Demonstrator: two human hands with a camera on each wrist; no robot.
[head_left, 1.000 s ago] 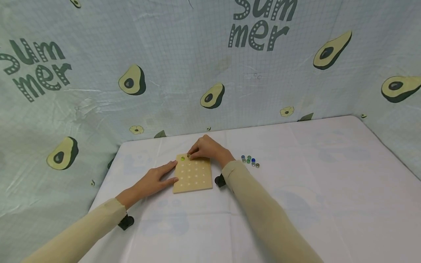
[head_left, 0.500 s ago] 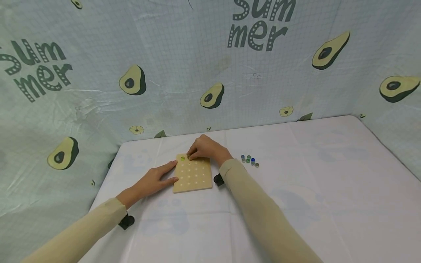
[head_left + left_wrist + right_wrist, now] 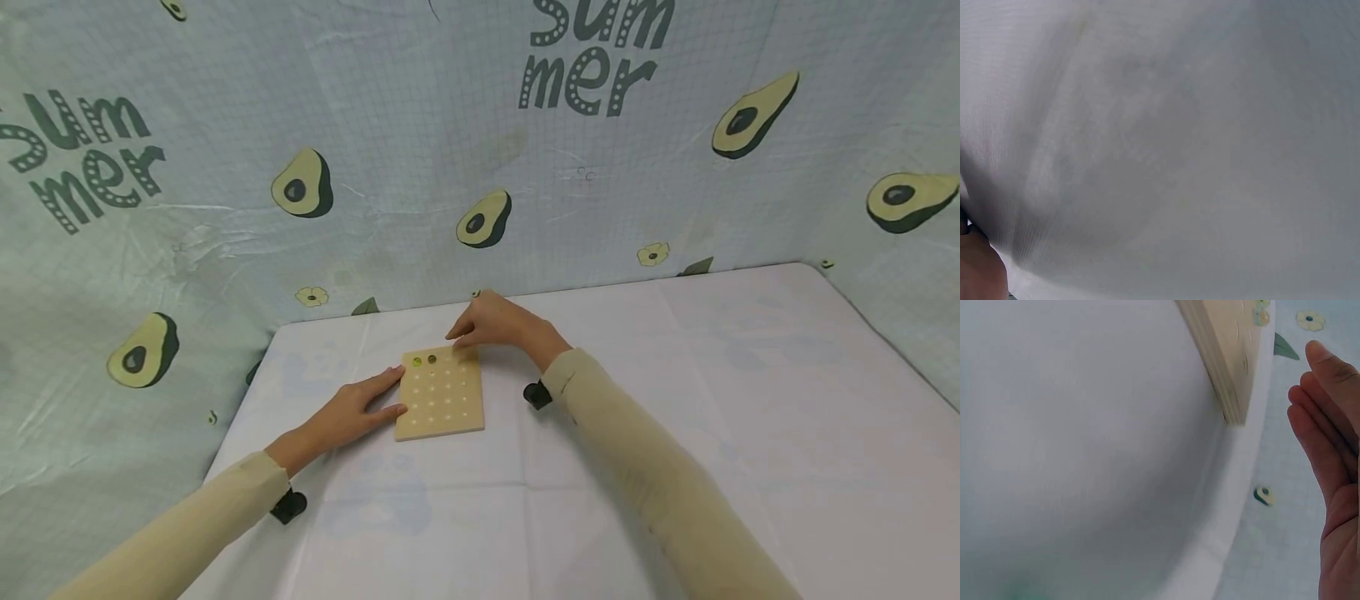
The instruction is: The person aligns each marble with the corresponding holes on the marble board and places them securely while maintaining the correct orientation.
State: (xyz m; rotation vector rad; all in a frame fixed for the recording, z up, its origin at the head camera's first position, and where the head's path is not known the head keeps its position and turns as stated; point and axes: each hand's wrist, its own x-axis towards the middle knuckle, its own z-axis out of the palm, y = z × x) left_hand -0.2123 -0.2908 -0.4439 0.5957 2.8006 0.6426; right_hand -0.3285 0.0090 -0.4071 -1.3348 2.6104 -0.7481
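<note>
A square wooden board [image 3: 440, 404] with rows of shallow pits lies on the table. In its far left corner sit a yellow-green marble [image 3: 417, 362] and, right beside it, a dark brownish marble [image 3: 432, 359]. My left hand [image 3: 348, 414] touches the board's left edge with spread, fairly straight fingers and thumb; the left wrist view catches only a bit of that hand [image 3: 982, 269]. Over the board's far right corner hovers my right hand [image 3: 498, 322]. The right wrist view shows its fingers [image 3: 1313, 447] extended, with nothing visible between them and the thumb.
A white cloth covers the table [image 3: 675, 400]. Behind it hangs a pale sheet [image 3: 397, 242] printed with avocados and lettering. My right sleeve [image 3: 607, 417] crosses the table and hides the spot where several loose marbles lay in earlier frames.
My right hand has let go of the dark marble, now visible in a pit, and has lifted away to the right. The left hand and board have stayed put.
</note>
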